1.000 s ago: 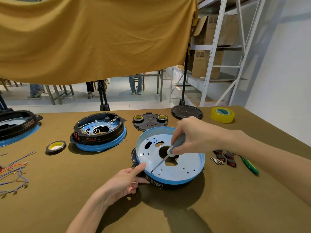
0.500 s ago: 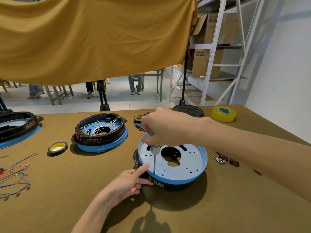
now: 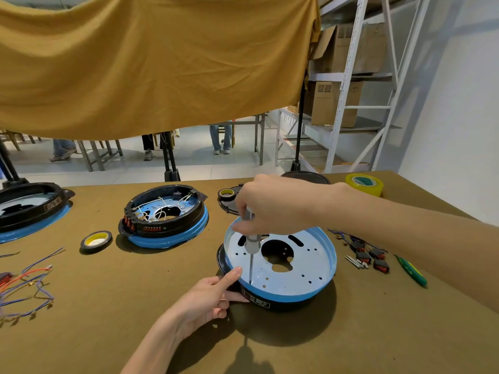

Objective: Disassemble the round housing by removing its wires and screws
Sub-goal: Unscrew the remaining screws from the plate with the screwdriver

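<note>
The round housing [image 3: 297, 268], its side label too small to read, is steadied by your left hand [image 3: 208, 295] with fingers loosely extended while your right hand [image 3: 267, 206] grips the screwdriver [image 3: 251, 244] upright.

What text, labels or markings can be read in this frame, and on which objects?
No text can be read as it stands.
White label on the near round housing, front rim: print too small.
Red print on the second housing, black ring: blurred.
Label on the left housing: blurred.
Black tape roll, yellow core: printed marks, illegible.
Cardboard boxes on the shelf: printed symbols, too blurred.
Green screwdriver: markings too small to read.
</note>
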Available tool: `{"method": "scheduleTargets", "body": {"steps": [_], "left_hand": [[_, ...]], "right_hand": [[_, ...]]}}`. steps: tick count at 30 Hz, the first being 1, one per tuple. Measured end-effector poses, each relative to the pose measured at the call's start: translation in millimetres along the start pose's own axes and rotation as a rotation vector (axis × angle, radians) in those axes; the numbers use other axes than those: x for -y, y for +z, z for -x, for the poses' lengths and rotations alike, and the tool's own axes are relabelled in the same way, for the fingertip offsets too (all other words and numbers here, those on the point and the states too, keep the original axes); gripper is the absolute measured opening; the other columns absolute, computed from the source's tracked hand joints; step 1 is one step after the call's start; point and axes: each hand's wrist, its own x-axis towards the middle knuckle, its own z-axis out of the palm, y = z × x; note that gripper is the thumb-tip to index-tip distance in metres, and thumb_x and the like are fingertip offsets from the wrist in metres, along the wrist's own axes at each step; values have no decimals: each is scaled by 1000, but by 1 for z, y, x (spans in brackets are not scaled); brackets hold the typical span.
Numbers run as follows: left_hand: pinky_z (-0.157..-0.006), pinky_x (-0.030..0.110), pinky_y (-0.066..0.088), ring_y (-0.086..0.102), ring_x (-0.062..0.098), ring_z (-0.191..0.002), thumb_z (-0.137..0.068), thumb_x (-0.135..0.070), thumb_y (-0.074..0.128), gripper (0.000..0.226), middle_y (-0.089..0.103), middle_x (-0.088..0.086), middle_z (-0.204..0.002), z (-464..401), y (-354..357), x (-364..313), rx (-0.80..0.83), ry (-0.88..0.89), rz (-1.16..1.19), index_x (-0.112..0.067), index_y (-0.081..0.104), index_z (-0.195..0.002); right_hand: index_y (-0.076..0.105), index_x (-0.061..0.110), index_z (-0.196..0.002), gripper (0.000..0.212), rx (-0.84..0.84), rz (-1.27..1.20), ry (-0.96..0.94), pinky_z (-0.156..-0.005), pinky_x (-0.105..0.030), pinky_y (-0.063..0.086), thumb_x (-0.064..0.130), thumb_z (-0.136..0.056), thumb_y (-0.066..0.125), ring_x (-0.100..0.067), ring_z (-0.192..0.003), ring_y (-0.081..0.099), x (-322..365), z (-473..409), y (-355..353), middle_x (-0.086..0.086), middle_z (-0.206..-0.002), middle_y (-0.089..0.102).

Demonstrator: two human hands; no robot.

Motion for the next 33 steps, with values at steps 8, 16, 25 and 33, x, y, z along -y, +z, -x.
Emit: {"method": "scheduleTargets", "body": {"steps": [8, 16, 25, 33], "left_hand": [[-55, 17, 46, 42, 5, -53, -62, -77, 72, 87, 80, 10, -109, -1, 0, 0, 2, -1, 6, -21, 54, -127], [-55, 17, 47, 43, 5, -53, -65, -74, 73, 88, 80, 11, -109, -1, -2, 1, 8, 0, 17, -19, 53, -130], [-55, 17, 46, 43, 4, -51, -67, -73, 71, 86, 80, 11, -110, 0, -1, 1, 12, 8, 22, -16, 55, -130], [-55, 18, 47, 44, 4, -50, -67, -75, 70, 86, 80, 10, -109, -2, -1, 2, -4, 1, 1, -18, 56, -130]], "right_hand": [[55, 18, -103, 43, 38, 65, -19, -54, -24, 39, 60, -96, 54, -10, -65, 53, 7, 1, -4, 5, -80, 58], [39, 22, -136, 55, 180, -235, -49, -67, -28, 53, 18, -91, 71, -11, -83, 61, -2, 4, -12, 9, -92, 62], [59, 16, -105, 32, -60, 118, 21, -50, -26, 33, 46, -102, 51, -16, -63, 53, 2, -2, 5, 4, -73, 56], [65, 19, -81, 71, -86, 166, 52, -47, -24, 33, 83, -87, 36, -10, -49, 47, 6, 1, 3, 5, -60, 57]]}}
